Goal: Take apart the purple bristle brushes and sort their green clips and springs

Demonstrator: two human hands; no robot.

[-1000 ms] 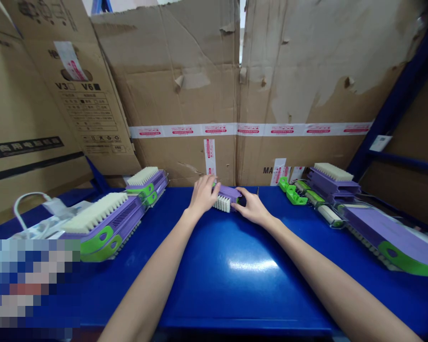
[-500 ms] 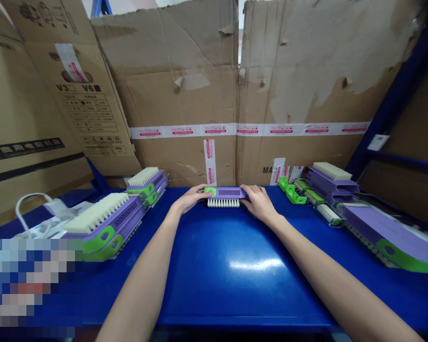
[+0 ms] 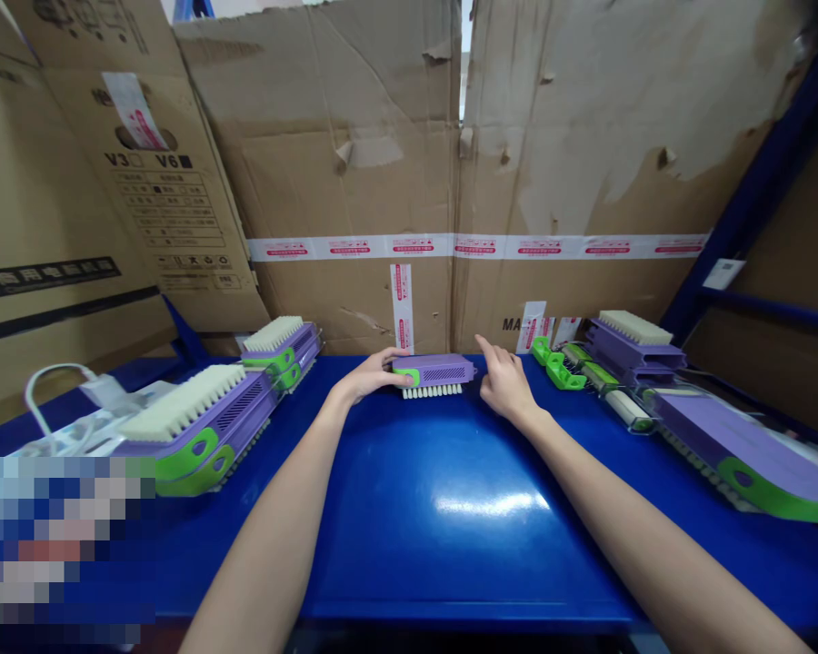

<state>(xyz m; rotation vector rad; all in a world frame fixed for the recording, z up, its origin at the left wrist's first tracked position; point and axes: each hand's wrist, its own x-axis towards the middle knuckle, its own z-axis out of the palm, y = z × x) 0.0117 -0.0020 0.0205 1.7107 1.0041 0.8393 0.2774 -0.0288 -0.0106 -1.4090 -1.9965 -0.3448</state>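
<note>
A purple brush (image 3: pixel 433 373) with a green tab and white bristles facing down stands on the blue table (image 3: pixel 450 509), far middle, near the cardboard wall. My left hand (image 3: pixel 372 373) grips its left end, fingers wrapped round it. Just right of the brush hovers my right hand (image 3: pixel 505 382), fingers apart and a finger raised, clear of the brush and holding nothing.
A row of purple and green brushes (image 3: pixel 204 418) lies bristles-up at the left, beside a white cable (image 3: pixel 54 400). More brushes and green parts (image 3: pixel 627 363) lie at the right. Cardboard boxes (image 3: pixel 409 173) wall off the back. A blue rack post (image 3: pixel 756 191) rises at the right.
The brush was turned from lying askew to bristles-down and square to me. My right hand has let go of its right end and lifted slightly away. My left hand keeps hold.
</note>
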